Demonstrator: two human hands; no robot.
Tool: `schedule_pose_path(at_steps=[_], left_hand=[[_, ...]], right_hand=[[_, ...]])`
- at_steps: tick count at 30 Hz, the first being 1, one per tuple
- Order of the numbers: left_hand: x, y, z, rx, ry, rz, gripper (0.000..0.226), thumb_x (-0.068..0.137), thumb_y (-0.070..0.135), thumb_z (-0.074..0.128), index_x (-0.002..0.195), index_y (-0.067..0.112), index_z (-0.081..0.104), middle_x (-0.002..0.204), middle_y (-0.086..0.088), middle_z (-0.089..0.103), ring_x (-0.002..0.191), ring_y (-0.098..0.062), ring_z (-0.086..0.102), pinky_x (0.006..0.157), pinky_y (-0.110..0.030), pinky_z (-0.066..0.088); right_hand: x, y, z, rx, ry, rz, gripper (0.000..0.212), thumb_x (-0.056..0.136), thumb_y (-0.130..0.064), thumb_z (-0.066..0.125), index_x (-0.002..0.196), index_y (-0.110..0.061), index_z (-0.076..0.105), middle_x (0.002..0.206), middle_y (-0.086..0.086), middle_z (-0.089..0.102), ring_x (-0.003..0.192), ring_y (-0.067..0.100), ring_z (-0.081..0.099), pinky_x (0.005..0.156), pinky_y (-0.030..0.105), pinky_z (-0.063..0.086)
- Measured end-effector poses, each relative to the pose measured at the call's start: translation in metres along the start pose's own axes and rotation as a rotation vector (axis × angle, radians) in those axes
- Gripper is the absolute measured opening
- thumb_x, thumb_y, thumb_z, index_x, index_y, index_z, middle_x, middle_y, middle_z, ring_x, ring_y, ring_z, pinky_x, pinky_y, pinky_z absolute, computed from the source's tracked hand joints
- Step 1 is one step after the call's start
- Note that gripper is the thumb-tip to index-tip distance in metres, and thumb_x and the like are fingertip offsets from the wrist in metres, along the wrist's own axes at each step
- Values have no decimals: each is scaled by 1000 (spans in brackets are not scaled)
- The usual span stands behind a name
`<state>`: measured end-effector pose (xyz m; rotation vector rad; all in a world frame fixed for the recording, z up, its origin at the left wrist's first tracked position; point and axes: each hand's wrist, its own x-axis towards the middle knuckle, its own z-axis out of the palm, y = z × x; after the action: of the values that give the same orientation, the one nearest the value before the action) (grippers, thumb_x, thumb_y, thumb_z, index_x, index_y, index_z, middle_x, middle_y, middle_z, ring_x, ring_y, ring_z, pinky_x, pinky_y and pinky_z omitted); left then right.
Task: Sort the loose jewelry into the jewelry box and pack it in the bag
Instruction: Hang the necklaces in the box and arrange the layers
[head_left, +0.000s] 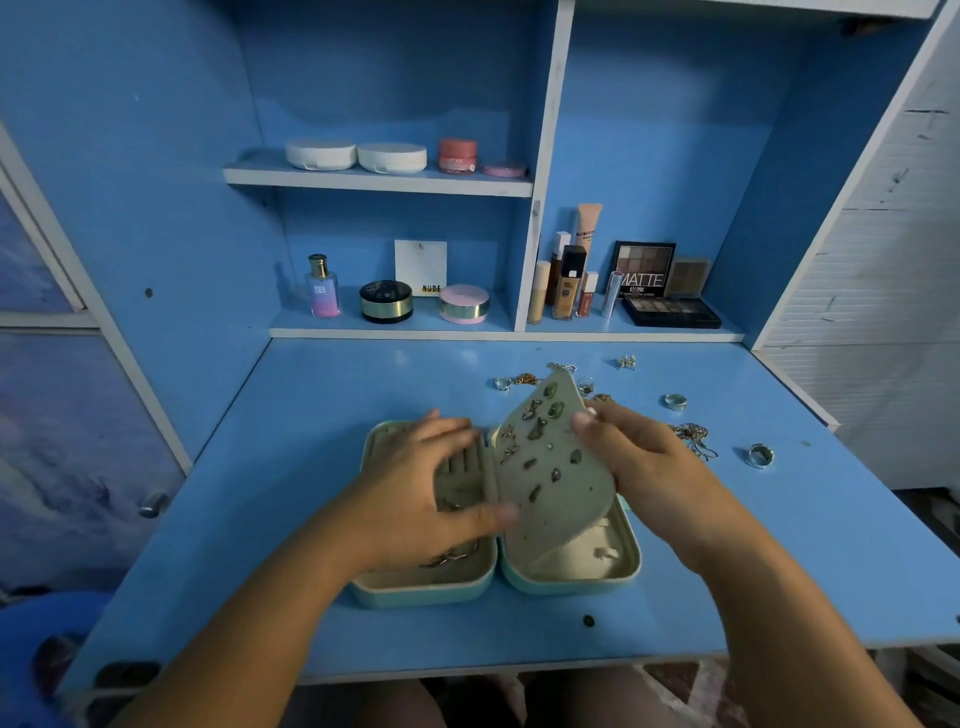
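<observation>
Fingertips (584, 420) of the right hand (644, 457) are pinching the upper edge of a soft beige earring flap (556, 483), holding it lifted and curled over the right half of an open mint-green jewelry box (426, 592). Small earrings (537, 428) are sitting pinned across the flap. The left hand (426, 483) is lying over the box's left half, fingers straight and slightly apart. Silver rings (449, 557) are lying in that half. The box is resting on a blue desk (779, 545), where loose silver bands (675, 401) and a tangled chain (693, 435) are lying beyond the right hand.
</observation>
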<state>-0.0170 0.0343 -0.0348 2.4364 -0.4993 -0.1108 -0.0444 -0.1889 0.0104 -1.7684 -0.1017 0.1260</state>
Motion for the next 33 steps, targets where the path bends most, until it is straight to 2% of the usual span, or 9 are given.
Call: schedule_pose_path(at_steps=[6,10,13,16,20,24,27,29,33], left_hand=[[-16,-32,-11,81,197,-117,83,75,75,47,146,32,39,154,17,26,145,-5,16,118,-36,18],[-13,-46,-18,-121,204,-155,53,95,41,56,145,30,42,147,19,35,130,3,32,106,-22,26],[-8,-57,-20,-168,198,-169,50,97,34,56,144,29,43,143,17,42,131,-2,39,107,-23,32],[-5,-64,-22,-216,198,-192,44,97,29,56,140,26,49,139,11,51,127,-8,48,105,-26,39],[-10,-67,-27,-207,211,-208,38,90,34,63,127,29,61,126,10,64,116,-5,59,103,-38,47],[-28,-69,-24,-206,251,-186,28,86,28,68,113,33,64,113,20,67,110,-1,60,99,-32,47],[-41,-68,-17,-228,292,-176,23,91,18,64,107,35,62,108,21,66,108,6,57,95,-24,44],[-46,-68,-15,-326,301,-185,13,92,33,60,104,34,63,103,21,68,103,7,58,98,-27,45],[-42,-58,-27,-517,285,-238,68,67,87,41,105,38,69,112,21,69,115,0,58,107,-32,39]], right_hand=[[-18,16,1,2,59,42,27,92,-10,56,112,-27,62,103,-2,71,92,20,69,78,41,57],[-27,19,34,-110,118,-111,53,88,-14,59,130,-43,43,113,-14,62,92,7,67,59,21,54],[-29,28,63,-427,213,-333,68,86,-21,60,142,-43,29,127,-16,41,107,-2,50,85,21,50],[-31,38,84,-596,207,-506,68,82,-12,59,139,-41,35,135,-7,38,105,1,45,84,14,41],[-34,47,93,-749,264,-589,53,74,-15,53,125,-31,54,119,-3,57,94,18,61,71,28,54],[-39,55,82,-846,367,-658,32,77,-28,50,102,-28,70,111,-1,64,94,23,61,76,32,53],[-43,63,66,-887,363,-616,29,78,-36,59,104,-35,70,113,-2,61,96,23,55,71,36,50],[-48,67,59,-917,298,-584,32,83,-52,54,111,-42,66,114,-6,57,98,21,52,71,36,49],[-57,68,57,-752,270,-405,46,83,-75,38,115,-51,59,121,-13,44,111,10,36,88,32,41]])
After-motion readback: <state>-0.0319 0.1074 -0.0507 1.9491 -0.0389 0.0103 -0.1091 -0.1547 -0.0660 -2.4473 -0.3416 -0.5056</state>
